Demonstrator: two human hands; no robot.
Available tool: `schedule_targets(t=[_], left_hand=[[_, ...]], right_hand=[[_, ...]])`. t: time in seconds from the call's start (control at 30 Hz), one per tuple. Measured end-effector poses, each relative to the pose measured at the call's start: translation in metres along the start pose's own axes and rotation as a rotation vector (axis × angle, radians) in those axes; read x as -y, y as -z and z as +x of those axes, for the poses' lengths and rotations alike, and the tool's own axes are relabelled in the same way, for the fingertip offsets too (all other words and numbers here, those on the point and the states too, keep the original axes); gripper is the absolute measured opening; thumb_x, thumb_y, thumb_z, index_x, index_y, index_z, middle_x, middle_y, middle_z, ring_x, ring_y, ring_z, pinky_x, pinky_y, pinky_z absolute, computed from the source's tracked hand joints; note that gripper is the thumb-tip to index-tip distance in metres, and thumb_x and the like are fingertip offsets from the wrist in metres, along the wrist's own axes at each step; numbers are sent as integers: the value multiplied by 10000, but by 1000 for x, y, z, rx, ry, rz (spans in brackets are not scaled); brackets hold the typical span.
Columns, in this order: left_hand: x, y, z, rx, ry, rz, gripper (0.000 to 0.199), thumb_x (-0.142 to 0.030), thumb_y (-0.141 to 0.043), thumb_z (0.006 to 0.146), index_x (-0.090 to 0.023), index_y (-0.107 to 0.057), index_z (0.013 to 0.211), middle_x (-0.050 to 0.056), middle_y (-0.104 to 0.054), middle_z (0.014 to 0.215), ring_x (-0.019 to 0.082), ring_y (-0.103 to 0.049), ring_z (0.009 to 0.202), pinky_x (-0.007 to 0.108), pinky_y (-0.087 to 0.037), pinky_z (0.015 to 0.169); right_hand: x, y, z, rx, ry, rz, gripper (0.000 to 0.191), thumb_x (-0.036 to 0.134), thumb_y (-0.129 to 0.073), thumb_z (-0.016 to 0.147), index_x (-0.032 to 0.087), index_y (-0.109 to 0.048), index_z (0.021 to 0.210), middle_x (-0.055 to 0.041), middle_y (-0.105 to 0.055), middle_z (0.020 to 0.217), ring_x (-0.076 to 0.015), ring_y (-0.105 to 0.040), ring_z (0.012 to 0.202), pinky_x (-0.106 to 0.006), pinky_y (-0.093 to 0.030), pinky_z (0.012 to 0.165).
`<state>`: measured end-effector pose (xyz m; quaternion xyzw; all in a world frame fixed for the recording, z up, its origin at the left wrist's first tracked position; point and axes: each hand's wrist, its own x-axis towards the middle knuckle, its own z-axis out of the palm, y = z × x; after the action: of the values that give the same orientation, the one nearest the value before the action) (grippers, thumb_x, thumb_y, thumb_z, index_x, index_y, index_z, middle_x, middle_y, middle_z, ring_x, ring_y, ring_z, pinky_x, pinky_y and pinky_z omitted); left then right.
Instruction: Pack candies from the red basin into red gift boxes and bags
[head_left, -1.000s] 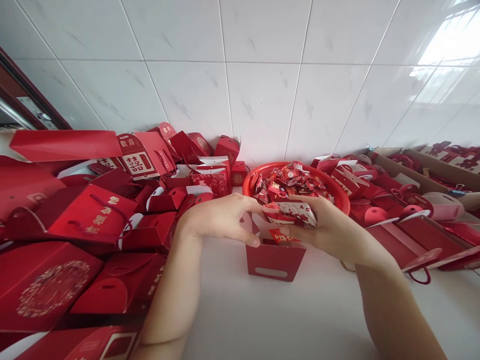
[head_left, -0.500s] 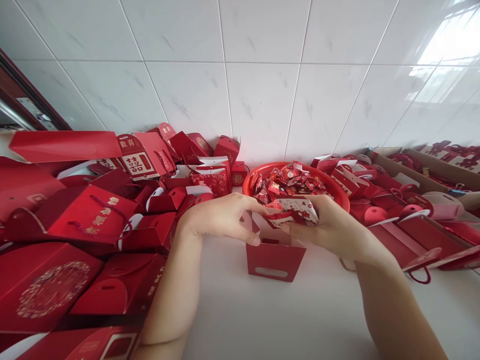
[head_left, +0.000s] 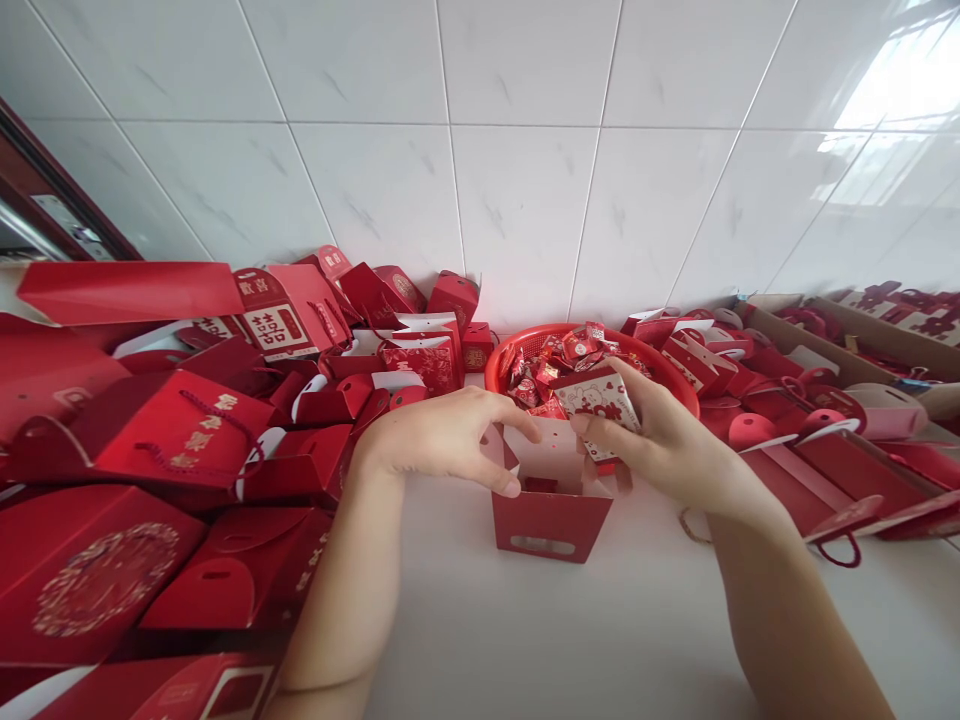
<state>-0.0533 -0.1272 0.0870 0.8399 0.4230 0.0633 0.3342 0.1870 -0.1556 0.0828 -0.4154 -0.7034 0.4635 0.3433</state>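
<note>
An open-topped red gift box (head_left: 551,525) stands upright on the pale tabletop, with an oval window low on its front. My left hand (head_left: 439,440) grips its left side, thumb at the front corner and fingers partly hidden behind the flap. Pinched in my right hand (head_left: 660,430) is a small white-and-red printed box (head_left: 600,405), tilted over the right part of the opening. Something dark red (head_left: 541,485) lies inside the gift box. Just behind, a red plastic basket (head_left: 495,372) holds many small wrapped sweets (head_left: 551,372).
Red gift boxes (head_left: 187,430) are heaped along the left. More red boxes (head_left: 832,465) lie at the right, beside cardboard cartons (head_left: 795,345) of red items. A white tiled wall (head_left: 525,200) rises behind the tabletop (head_left: 450,620).
My right hand has turned the small printed box so its broad face shows, and its lower end hangs at the gift box's right edge. My left hand stays in place.
</note>
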Motion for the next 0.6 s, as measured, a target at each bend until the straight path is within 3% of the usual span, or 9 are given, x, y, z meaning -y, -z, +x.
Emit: schedule_targets(t=[0.1, 0.23, 0.4, 0.5, 0.6], left_hand=[[0, 1, 0, 0, 20, 16, 540, -410, -824, 709, -332, -704, 1230, 6, -707, 1278, 220, -693, 1055, 256, -518, 830], [-1, 1, 0, 10, 13, -6, 521, -395, -817, 711, -335, -709, 1217, -1, -699, 1289, 221, -686, 1078, 258, -514, 865], [-4, 2, 0, -12, 100, 44, 565, -433, -834, 672, -314, -710, 1211, 3, -728, 1195, 231, -697, 1021, 271, -517, 833], [-4, 3, 1, -4, 127, 40, 611, -455, -849, 641, -275, -703, 1206, 9, -753, 1106, 244, -708, 995, 277, -521, 811], [-2, 4, 3, -6, 75, 31, 640, -465, -855, 637, -263, -691, 1222, 11, -759, 1110, 245, -709, 1003, 270, -519, 811]], right_hand=[[-1, 1, -1, -17, -19, 89, 130, 226, -556, 854, 244, -492, 965, 59, -595, 612, -166, -607, 508, -285, -494, 511], [-2, 4, -1, -33, 42, 45, 90, 232, -589, 848, 237, -535, 920, 19, -619, 704, -191, -639, 666, -305, -531, 594], [-2, 1, 2, 37, 200, -19, 105, 261, -572, 908, 216, -524, 826, -1, -581, 779, -157, -560, 696, -274, -489, 600], [-5, -3, 1, 103, 187, -59, 103, 246, -517, 942, 209, -522, 845, 5, -569, 772, -144, -536, 679, -258, -445, 580], [-6, -5, -2, 86, 161, -250, 67, 218, -541, 922, 207, -550, 857, 27, -548, 712, -122, -476, 615, -240, -370, 532]])
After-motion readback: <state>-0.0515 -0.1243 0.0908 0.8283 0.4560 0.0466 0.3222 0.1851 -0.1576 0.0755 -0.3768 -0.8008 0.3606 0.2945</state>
